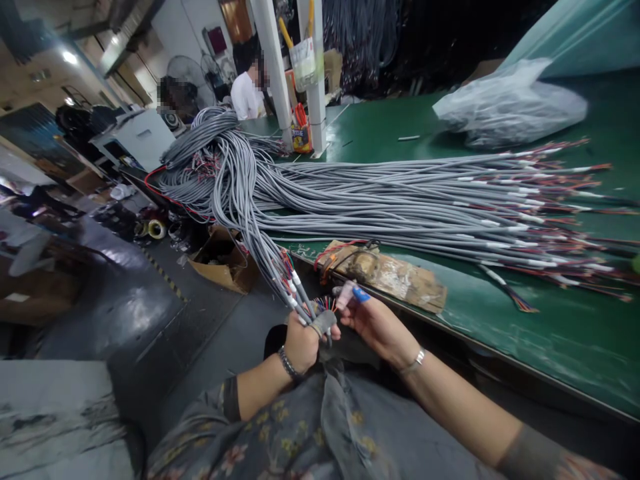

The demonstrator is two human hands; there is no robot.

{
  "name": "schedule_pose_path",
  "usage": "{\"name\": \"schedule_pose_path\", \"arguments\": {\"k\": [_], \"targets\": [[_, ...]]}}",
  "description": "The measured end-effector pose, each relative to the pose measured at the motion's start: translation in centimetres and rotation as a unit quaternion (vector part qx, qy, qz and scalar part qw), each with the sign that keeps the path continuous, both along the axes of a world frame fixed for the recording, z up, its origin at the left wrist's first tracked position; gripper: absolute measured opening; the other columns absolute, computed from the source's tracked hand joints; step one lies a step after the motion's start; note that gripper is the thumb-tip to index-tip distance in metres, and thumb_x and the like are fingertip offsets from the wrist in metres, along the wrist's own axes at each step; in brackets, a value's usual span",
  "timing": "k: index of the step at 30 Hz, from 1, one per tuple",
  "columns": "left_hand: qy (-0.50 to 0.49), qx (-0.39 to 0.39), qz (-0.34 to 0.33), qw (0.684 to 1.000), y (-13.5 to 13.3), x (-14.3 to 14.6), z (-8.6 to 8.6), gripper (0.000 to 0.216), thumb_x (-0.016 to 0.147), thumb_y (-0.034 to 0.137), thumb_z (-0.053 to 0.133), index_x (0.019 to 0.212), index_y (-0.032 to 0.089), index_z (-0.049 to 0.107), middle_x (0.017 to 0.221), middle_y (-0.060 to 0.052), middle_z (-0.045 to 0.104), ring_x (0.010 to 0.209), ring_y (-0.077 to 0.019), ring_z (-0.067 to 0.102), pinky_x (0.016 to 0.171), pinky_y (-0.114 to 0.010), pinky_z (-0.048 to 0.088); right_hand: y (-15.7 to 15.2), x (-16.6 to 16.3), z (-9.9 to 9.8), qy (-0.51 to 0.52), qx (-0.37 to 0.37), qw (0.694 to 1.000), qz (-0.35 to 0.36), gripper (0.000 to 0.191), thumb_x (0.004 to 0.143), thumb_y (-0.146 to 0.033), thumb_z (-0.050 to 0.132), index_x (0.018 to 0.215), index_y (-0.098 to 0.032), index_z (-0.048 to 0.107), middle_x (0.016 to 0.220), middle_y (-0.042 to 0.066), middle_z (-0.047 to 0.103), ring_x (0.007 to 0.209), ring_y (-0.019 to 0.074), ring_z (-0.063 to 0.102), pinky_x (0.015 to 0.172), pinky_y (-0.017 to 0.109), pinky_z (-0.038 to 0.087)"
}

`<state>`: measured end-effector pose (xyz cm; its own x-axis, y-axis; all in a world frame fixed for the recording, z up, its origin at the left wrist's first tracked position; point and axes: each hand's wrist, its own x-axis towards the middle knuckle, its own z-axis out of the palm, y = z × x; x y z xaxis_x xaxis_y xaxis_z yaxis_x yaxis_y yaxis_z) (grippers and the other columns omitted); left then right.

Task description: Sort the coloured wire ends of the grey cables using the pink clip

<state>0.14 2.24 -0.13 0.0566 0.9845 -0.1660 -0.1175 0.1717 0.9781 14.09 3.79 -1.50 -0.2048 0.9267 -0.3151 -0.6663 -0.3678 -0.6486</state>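
My left hand (306,339) is closed around a bundle of grey multi-core cables (280,283) just in front of my body. Grey wrapping covers its thumb. Stripped ends with thin coloured wires (326,304) fan out above that grip. Close by on the right, my right hand (373,323) has its fingers bent together at these wire tips; pale and blue coverings sit on its fingers. What lies between those fingertips is too small to make out. From the grip, the cables run up to a large grey coil (203,140) at the table's left end.
Many grey cables (390,193) lie lengthwise on the green table (525,360), wire ends to the right. A stained wooden board (400,277) rests at its front edge. Behind are a clear plastic bag (510,107) and a white post (270,63). An open cardboard box (225,263) stands below.
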Motion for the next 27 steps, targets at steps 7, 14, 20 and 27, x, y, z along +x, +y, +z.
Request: {"name": "schedule_pose_path", "arguments": {"k": [7,14,20,27], "targets": [[0.005,-0.014,0.007,1.000,0.14,0.29,0.15,0.035,0.067,0.046,0.071,0.056,0.015,0.060,0.048,-0.002,0.060,0.042,-0.0110,0.055,0.042,-0.021,0.039,0.09,0.09,0.24,-0.006,-0.001,1.000,0.009,0.038,0.057,-0.052,0.082,0.073,-0.020,0.069,0.067,-0.002,0.062,0.059,0.0085,0.054,0.054,0.018,0.048],[0.002,-0.036,0.026,0.999,0.22,0.45,0.39,0.035,0.063,0.046,0.074,0.056,0.015,0.060,0.046,-0.001,0.059,0.041,-0.0110,0.055,0.042,-0.021,0.040,0.26,0.12,0.67,-0.062,-0.033,0.998,-0.008,0.041,0.052,-0.056,0.082,0.064,-0.020,0.067,0.059,-0.003,0.061,0.052,0.0075,0.050,0.045,0.016,0.041],[0.014,-0.030,0.017,0.999,0.17,0.42,0.22,0.038,0.063,0.050,0.073,0.056,0.015,0.060,0.047,-0.002,0.059,0.042,-0.0115,0.055,0.043,-0.022,0.042,0.31,0.04,0.48,0.001,-0.040,0.999,0.001,0.044,0.045,-0.052,0.086,0.074,-0.022,0.073,0.074,-0.001,0.071,0.068,0.0108,0.061,0.062,0.020,0.050],[0.021,-0.029,0.005,0.999,0.06,0.19,-0.28,0.039,0.063,0.052,0.073,0.058,0.015,0.059,0.049,-0.002,0.061,0.042,-0.0116,0.056,0.042,-0.021,0.042,0.34,-0.09,-0.18,0.004,-0.022,1.000,-0.005,0.041,0.051,-0.052,0.085,0.079,-0.025,0.073,0.085,0.001,0.074,0.073,0.0136,0.064,0.068,0.024,0.050]]}}
